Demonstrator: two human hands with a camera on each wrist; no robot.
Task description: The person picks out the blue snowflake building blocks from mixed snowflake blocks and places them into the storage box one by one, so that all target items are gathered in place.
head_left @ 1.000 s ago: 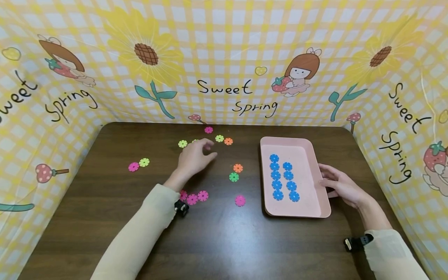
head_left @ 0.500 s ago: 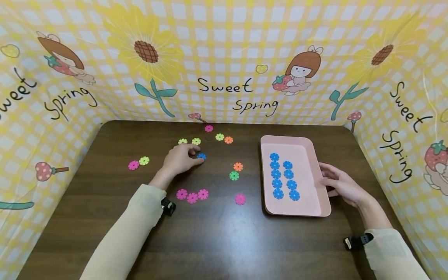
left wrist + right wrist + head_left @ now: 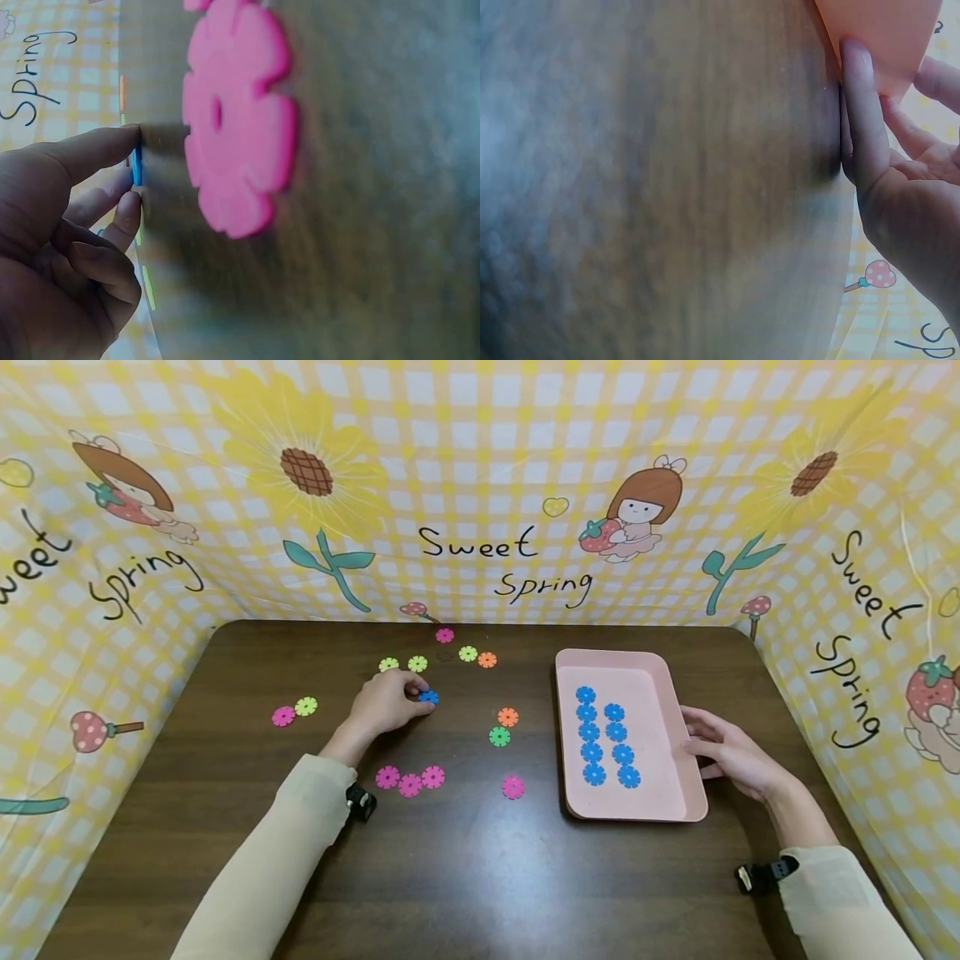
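Observation:
In the head view my left hand (image 3: 386,703) pinches a blue flower-shaped disc (image 3: 428,697) between thumb and fingertips, close over the table. The left wrist view shows this blue disc (image 3: 136,163) edge-on at the fingertips, with the other fingers curled. My right hand (image 3: 731,752) touches the right side of a pink tray (image 3: 678,797), thumb and fingers against its outer wall. In the right wrist view the thumb lies straight along the tray wall (image 3: 881,45). Inside the tray, several blue discs (image 3: 591,751) lie in two columns.
Several pink discs (image 3: 410,785) lie nearer the front, and a pink and yellow-green pair (image 3: 283,716) is at left. Yellow-green discs (image 3: 417,663) and an orange disc (image 3: 487,659) lie at the back. A green disc (image 3: 499,737) is left of the tray. Patterned cloth (image 3: 480,485) surrounds the table.
My left hand has moved left and slightly nearer from the back of the table, and its fingertips now pinch the blue disc. My right hand stays at the tray.

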